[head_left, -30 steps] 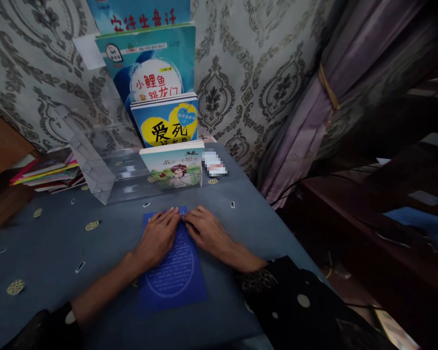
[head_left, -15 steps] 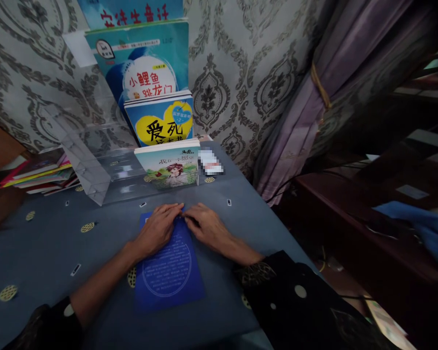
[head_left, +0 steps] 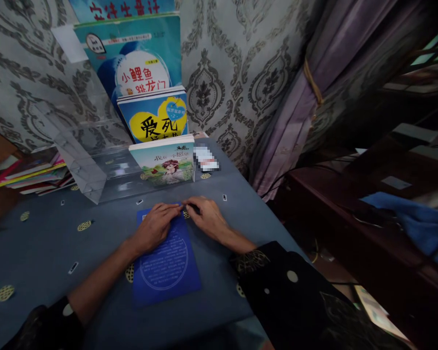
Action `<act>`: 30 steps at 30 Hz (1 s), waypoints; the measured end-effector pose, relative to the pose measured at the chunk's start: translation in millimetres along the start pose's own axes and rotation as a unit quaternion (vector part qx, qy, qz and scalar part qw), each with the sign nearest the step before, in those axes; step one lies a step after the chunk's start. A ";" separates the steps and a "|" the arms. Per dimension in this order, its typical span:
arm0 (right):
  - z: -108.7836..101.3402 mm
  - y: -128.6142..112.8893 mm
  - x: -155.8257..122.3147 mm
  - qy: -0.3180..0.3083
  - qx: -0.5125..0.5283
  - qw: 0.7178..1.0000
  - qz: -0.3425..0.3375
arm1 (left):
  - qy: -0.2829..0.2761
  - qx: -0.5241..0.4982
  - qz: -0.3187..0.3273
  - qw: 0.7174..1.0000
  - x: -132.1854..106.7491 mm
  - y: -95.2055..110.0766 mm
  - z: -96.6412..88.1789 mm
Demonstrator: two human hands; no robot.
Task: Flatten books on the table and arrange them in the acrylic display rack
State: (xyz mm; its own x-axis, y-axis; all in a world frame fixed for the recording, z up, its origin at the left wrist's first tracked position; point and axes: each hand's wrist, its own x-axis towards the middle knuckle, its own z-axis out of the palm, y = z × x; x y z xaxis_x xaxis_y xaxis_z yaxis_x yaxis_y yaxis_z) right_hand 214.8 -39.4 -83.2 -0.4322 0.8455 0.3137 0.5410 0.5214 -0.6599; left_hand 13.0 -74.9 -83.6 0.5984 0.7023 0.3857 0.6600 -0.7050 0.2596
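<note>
A thin blue book (head_left: 166, 265) lies flat on the grey-blue tablecloth (head_left: 44, 243) in front of me. My left hand (head_left: 154, 228) rests flat on its upper half, fingers stretched toward the top edge. Beside it, my right hand (head_left: 206, 217) lies at the book's top right corner with its fingertips curled at the edge. The fingertips of both hands nearly meet. Just beyond stands a clear acrylic rack (head_left: 91, 165) holding several children's books, the front one (head_left: 164, 163) showing a girl on its cover.
A stack of books (head_left: 32, 172) lies at the left by the wall. Patterned wallpaper is behind the rack, a purple curtain (head_left: 306, 92) to the right. The table's right edge drops to a dark wooden bench with a blue cloth (head_left: 409, 218).
Both hands have crept slightly toward the book's top edge, and the right fingertips have curled at the corner. My head has turned a little to the right.
</note>
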 end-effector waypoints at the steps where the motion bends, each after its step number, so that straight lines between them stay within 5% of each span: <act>1: 0.3 0.0 -0.4 -0.002 0.006 1.000 -0.002 | 0.001 -0.002 0.006 1.000 0.2 0.6 -0.5; 20: 2.0 1.0 0.0 -0.059 0.018 0.998 -0.032 | -0.022 -0.014 0.057 0.998 -12.0 11.9 -2.9; 30: 3.0 0.8 -0.2 -0.066 0.014 0.998 -0.020 | -0.047 -0.067 0.086 0.993 -32.0 42.8 -8.5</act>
State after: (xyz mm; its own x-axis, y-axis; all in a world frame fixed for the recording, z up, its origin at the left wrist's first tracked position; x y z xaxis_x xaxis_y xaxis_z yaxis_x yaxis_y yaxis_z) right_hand 213.0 -39.4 -85.9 -0.5447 0.8007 0.2493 0.5024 0.5496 -0.6675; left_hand 18.3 -128.3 -77.3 0.7412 0.5721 0.3511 0.4820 -0.8176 0.3149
